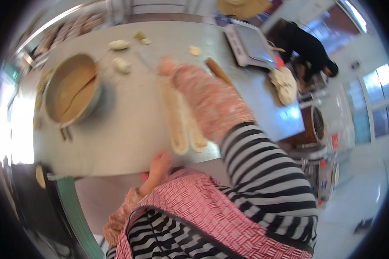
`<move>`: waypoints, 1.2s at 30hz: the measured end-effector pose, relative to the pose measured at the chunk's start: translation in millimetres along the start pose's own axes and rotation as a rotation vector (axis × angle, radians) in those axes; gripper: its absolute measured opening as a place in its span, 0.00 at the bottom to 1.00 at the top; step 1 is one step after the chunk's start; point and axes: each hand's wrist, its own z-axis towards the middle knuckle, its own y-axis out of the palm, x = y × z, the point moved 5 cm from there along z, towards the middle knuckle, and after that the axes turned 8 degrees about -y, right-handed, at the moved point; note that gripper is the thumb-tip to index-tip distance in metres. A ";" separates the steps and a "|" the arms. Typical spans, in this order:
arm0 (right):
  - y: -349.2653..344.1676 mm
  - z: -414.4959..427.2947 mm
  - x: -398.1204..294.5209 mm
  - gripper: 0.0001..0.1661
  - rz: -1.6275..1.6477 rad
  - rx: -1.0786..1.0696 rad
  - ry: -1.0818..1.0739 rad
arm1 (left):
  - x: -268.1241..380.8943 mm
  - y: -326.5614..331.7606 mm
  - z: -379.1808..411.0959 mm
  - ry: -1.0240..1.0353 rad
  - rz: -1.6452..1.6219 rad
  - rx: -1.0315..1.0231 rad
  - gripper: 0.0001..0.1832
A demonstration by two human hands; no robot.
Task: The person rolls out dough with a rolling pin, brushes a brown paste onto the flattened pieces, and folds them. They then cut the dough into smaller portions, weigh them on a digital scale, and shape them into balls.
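My right hand (166,65), in a floral sleeve cover, reaches over the table to the far end of a long flat dough strip (174,119). Blur hides its fingers and whatever may be in them. Brownish paste coats that strip. Beside it lies a second coated strip (196,134), partly covered by my forearm. My left hand (161,165) is low at the table's front edge, near the close ends of the strips; its grip is unclear. To the left stands a metal bowl (91,111) of brown paste (72,90), with a wooden utensil (85,81) resting in it.
Two dough pieces (119,44) (121,65) and a small dough bit (194,50) lie farther back on the table (133,129). A rolling pin (218,70) is right of my forearm. Beyond are a scale (254,42) and a dough lump (284,85). A person (308,42) bends over at right.
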 end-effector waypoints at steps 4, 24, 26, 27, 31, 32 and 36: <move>19.0 -72.3 -15.3 0.22 -0.031 0.067 -0.198 | -4.0 21.1 0.7 0.026 -0.107 0.275 0.05; -132.8 -111.4 -31.6 0.18 1.011 -0.521 -0.098 | 137.9 15.0 -36.7 0.443 -0.441 -0.160 0.16; -163.7 -119.9 -34.5 0.17 1.179 -0.425 -0.075 | 147.5 -16.6 -74.2 0.525 -0.451 -0.154 0.16; -173.2 -118.2 -35.3 0.17 1.246 -0.390 -0.103 | 147.2 -30.4 -86.7 0.553 -0.457 -0.143 0.16; -159.3 -97.0 -28.6 0.17 1.387 -0.358 0.018 | 115.6 -115.9 -130.1 0.621 -0.507 0.015 0.14; -146.3 -95.1 -22.7 0.15 1.504 -0.321 0.092 | 100.5 -142.3 -126.4 0.617 -0.495 0.073 0.12; -41.9 -88.6 11.4 0.25 0.905 -0.233 0.124 | 52.7 -188.0 -110.0 0.456 -0.497 0.418 0.07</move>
